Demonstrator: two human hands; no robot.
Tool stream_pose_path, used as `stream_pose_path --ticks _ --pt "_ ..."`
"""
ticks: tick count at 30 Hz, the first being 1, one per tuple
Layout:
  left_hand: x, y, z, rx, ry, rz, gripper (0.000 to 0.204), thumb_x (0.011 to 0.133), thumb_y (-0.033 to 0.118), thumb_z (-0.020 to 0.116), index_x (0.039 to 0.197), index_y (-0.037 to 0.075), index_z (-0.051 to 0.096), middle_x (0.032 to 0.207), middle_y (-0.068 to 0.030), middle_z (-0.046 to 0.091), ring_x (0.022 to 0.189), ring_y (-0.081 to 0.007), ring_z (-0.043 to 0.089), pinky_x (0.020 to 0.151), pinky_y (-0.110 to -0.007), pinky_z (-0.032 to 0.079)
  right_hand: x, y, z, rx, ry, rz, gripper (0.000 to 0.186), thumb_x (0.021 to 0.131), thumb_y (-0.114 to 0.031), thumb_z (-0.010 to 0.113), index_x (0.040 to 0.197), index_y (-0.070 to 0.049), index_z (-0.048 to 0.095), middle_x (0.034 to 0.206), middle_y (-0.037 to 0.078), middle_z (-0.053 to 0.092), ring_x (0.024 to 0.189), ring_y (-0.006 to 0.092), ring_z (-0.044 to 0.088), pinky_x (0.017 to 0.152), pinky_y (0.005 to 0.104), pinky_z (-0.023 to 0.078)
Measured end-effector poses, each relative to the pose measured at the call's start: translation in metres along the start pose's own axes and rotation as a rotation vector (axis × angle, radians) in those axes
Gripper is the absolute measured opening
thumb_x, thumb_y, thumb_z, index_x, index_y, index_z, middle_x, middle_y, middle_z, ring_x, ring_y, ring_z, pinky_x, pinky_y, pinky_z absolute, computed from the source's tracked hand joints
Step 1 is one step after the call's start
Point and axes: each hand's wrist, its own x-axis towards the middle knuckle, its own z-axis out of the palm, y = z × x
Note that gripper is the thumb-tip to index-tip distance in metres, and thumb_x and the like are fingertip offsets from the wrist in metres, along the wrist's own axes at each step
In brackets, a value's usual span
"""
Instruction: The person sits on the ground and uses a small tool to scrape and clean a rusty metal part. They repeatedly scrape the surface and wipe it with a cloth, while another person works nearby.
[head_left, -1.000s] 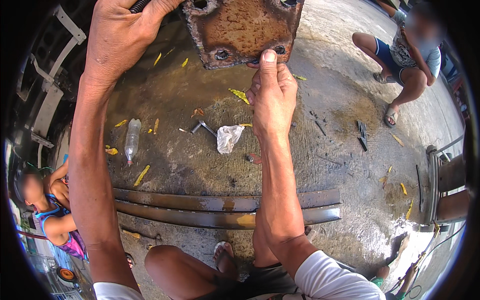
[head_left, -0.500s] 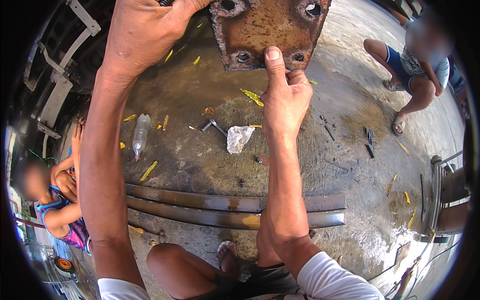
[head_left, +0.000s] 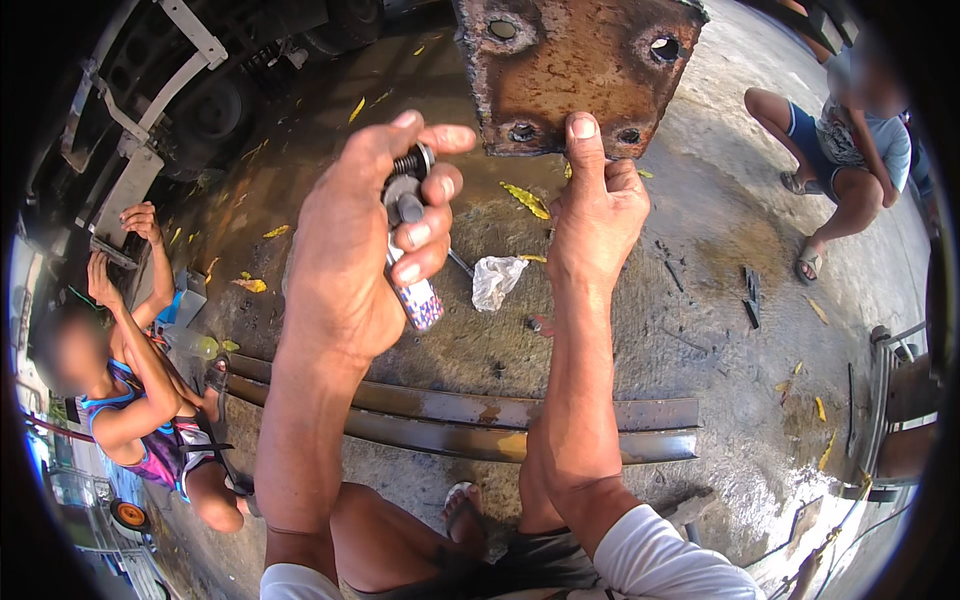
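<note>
My right hand (head_left: 600, 225) grips the lower edge of a rusty steel plate (head_left: 575, 75), thumb on the near face and fingers behind. The plate is held up, with burnt-edged round holes near its corners, and its top runs out of view. Left of the plate and apart from it, my left hand (head_left: 340, 235) is closed around dark bolts (head_left: 405, 205), one with its threads showing by the fingertips. In the same hand is a small cylinder with a blue, red and white pattern (head_left: 422, 307), of a kind I cannot make out.
Two long steel bars (head_left: 480, 420) lie across the concrete before my feet. Beyond them is a crumpled plastic bag (head_left: 497, 282) beside a metal tool handle. One person (head_left: 140, 400) squats at left with hands raised by a vehicle frame (head_left: 125, 190); another person (head_left: 850, 170) squats at far right.
My left hand has come down from the plate's upper left, and the bolts in it now show. The plate sits slightly lower and further right. The person at left has raised their hands.
</note>
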Motion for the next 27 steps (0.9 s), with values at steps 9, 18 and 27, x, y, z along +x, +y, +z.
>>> stream_pose_path --ticks 9,18,27 --pt "-0.027 -0.109 -0.098 0.656 0.040 -0.602 0.014 0.098 0.018 0.066 0.105 0.007 0.067 0.075 0.0018 0.054 0.053 -0.0017 0.040 0.042 -0.019 0.030 0.000 0.001 0.001 0.003 -0.024 0.007 0.048 0.088 -0.046 0.082 0.083 -0.002 0.063 0.066 -0.003 0.054 0.054 0.0031 0.041 0.046 0.0221 0.032" --pt "-0.041 -0.097 -0.095 0.217 0.142 -0.541 0.028 0.098 0.027 0.073 0.104 0.001 0.068 0.074 0.0006 0.056 0.051 -0.0014 0.043 0.040 -0.018 0.030 -0.002 -0.005 0.001 -0.022 -0.018 -0.002 0.051 0.087 -0.049 0.082 0.079 -0.002 0.063 0.068 -0.001 0.055 0.056 0.0058 0.043 0.050 0.0244 0.036" --pt "-0.047 -0.020 -0.035 0.242 -0.023 -0.147 0.031 0.101 0.022 0.066 0.110 -0.008 0.063 0.076 -0.0034 0.056 0.053 -0.0040 0.046 0.042 -0.019 0.035 -0.004 -0.008 0.001 0.034 -0.019 0.060 0.053 0.085 -0.049 0.083 0.081 0.000 0.062 0.066 -0.002 0.053 0.054 0.0045 0.041 0.048 0.0228 0.034"
